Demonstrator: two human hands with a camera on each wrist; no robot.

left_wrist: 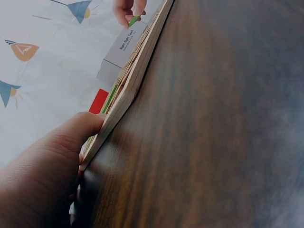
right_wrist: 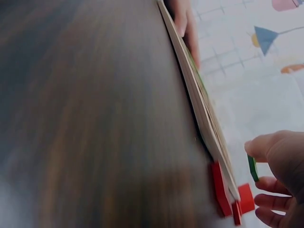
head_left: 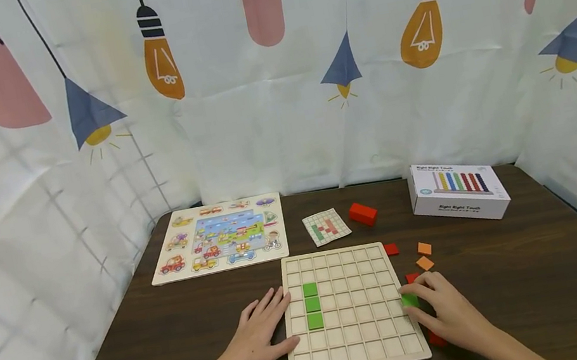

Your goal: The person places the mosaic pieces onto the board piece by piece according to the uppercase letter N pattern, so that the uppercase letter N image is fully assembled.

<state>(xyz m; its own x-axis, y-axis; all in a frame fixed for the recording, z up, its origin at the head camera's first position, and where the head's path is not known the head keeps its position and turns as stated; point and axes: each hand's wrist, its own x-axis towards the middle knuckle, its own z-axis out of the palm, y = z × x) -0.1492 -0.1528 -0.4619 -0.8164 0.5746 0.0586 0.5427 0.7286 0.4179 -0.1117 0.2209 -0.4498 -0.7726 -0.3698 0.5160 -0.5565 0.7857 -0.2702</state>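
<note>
A wooden grid board lies on the table, with three green square tiles one below another in its second column from the left. My left hand rests at the board's left edge, its fingers spread and fairly straight, the thumb on the rim. Above the board's right edge, my right hand pinches a green tile between thumb and index finger. In the right wrist view this tile is held clear of the board. Several red tiles lie along the right edge, partly under the right hand in the head view.
Two orange tiles sit right of the board. Behind it are a pattern card with coloured squares and a red block. A picture puzzle board lies back left, a white box back right. A printed curtain hangs behind.
</note>
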